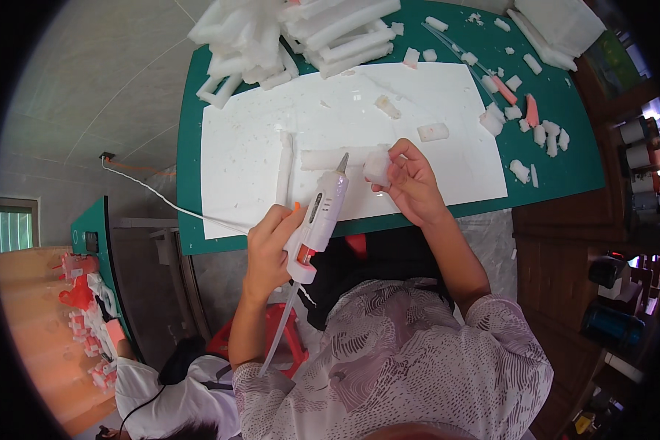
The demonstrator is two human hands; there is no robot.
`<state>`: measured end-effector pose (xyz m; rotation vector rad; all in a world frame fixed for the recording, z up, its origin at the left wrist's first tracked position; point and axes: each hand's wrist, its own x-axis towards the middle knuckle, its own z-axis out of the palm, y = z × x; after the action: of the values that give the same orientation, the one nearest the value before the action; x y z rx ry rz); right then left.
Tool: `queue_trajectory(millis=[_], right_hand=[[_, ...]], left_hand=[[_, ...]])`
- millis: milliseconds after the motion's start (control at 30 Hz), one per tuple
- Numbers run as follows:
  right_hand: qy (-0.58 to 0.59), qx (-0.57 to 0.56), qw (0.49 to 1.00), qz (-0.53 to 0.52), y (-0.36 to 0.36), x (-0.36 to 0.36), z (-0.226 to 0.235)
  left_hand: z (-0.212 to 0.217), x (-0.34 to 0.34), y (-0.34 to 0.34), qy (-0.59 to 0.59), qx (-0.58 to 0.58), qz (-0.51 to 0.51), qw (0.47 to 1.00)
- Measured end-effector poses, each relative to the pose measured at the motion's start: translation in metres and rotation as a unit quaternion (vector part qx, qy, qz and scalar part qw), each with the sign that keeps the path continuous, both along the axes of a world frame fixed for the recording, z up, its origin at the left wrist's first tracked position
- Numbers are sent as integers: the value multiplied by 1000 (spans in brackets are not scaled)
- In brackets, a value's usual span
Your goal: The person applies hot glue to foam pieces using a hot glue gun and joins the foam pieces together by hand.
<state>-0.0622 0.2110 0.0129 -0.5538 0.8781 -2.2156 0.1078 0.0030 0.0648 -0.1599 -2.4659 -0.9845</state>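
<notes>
My left hand (266,249) is closed round the handle of a white hot glue gun (323,211). Its metal nozzle points up and away from me, and a long translucent glue stick (277,334) trails out of its rear. Between the fingertips of my right hand (416,185) is a small white foam block (376,167), just right of the nozzle. Behind both lies a long white foam strip (326,159) on a white board (242,180). Another foam strip (284,169) lies lengthwise to its left.
White foam pieces (330,37) are heaped at the table's far edge. Foam scraps, pink bits (532,110) and clear glue sticks (455,48) litter the green table (565,172) on the right. A white cord (165,199) runs left to the wall. Another person (176,396) is at lower left.
</notes>
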Motion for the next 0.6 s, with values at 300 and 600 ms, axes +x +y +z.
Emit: queue_trajectory(millis=[300, 600], right_hand=[[-13, -5, 1000, 9, -1, 3, 1], [-15, 5, 1000, 0, -4, 4, 4]], left_hand=[[4, -4, 5, -17, -9, -18, 1000], [2, -2, 6, -17, -31, -9, 999]])
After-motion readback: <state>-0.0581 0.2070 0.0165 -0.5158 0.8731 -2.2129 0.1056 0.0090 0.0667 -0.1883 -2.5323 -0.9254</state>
